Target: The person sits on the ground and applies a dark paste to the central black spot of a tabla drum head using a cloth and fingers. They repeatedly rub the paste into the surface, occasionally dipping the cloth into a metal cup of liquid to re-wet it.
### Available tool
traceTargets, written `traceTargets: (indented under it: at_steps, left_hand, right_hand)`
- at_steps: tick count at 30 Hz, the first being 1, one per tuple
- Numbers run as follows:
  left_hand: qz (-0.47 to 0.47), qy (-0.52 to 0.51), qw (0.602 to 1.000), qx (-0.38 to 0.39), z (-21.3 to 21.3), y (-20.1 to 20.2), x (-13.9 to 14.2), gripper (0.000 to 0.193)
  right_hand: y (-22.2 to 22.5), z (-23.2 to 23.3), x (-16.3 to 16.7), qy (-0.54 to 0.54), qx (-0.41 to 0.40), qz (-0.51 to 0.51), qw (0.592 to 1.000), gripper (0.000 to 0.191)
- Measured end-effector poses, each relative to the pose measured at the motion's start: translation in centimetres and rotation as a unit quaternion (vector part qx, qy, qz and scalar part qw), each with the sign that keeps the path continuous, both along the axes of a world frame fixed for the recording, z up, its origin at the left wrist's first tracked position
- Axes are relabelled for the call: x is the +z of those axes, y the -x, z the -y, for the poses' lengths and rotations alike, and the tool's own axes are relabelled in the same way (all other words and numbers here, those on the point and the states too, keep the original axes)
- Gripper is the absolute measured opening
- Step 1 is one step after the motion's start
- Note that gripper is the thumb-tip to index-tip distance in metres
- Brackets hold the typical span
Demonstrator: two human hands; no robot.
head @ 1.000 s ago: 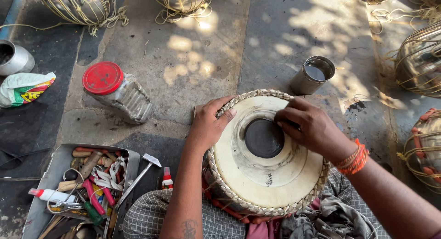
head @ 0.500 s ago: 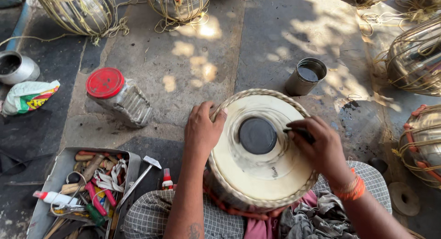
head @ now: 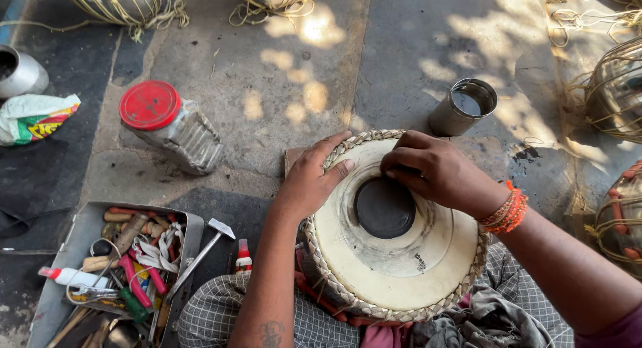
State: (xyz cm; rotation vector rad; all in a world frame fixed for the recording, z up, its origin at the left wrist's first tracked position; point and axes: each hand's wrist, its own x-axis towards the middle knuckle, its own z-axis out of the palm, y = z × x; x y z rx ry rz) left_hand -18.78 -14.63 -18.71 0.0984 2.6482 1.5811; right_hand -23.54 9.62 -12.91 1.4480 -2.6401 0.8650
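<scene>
— Where do we stand on room around the drum (head: 394, 254)?

— It sits on our lap, tilted a little towards us. Ahead we have bare stone floor (head: 281, 74) up to the roped drum shells at the far edge. The metal cup (head: 463, 107) stands just beyond the drum's braided rim, near our right hand (head: 435, 171). On the left lie the red-lidded plastic jar (head: 170, 127) and the tool tray (head: 114, 268), with a small hammer (head: 200, 251) leaning on its edge.

— And the fingers?

— Our left hand (head: 311, 181) lies flat over the rim, fingers together, tips on the pale skin. Our right hand curls at the black centre patch's far edge, fingers bunched and pressing down; we cannot tell whether they pinch anything.
</scene>
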Motion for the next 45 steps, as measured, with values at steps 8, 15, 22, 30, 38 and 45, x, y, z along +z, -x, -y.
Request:
traceTargets:
  at_steps: [8,15,22,30,38,45]
  left_hand:
    - [0.015,-0.018,1.0,0.002,0.1,0.1,0.1,0.058]
    - [0.039,-0.029,0.999,0.021,0.1,0.1,0.3,0.058]
    - [0.036,-0.023,0.998,0.037,-0.1,0.1,0.2,0.056]
    - [0.035,-0.006,0.999,0.03,-0.1,0.1,0.5,0.056]
    - [0.028,-0.019,0.999,0.014,0.3,-0.3,-0.2,0.057]
    - [0.062,-0.011,0.998,0.018,0.1,0.1,0.2,0.057]
  right_hand:
    - [-1.4,-1.4,-0.3,-0.018,-0.028,-0.006,0.999,0.018]
    - [-6.9,-3.0,-1.2,-0.036,-0.163,0.001,0.986,0.017]
    - [-8.3,-4.9,-1.1,0.02,-0.181,0.121,0.976,0.018]
    - [-1.0,-1.2,-0.1,0.019,-0.085,0.036,0.996,0.017]
    - [0.0,0.4,-0.2,-0.025,0.014,-0.01,1.0,0.018]
    - [-2.5,-1.5,-0.3,-0.031,-0.061,-0.023,0.997,0.02]
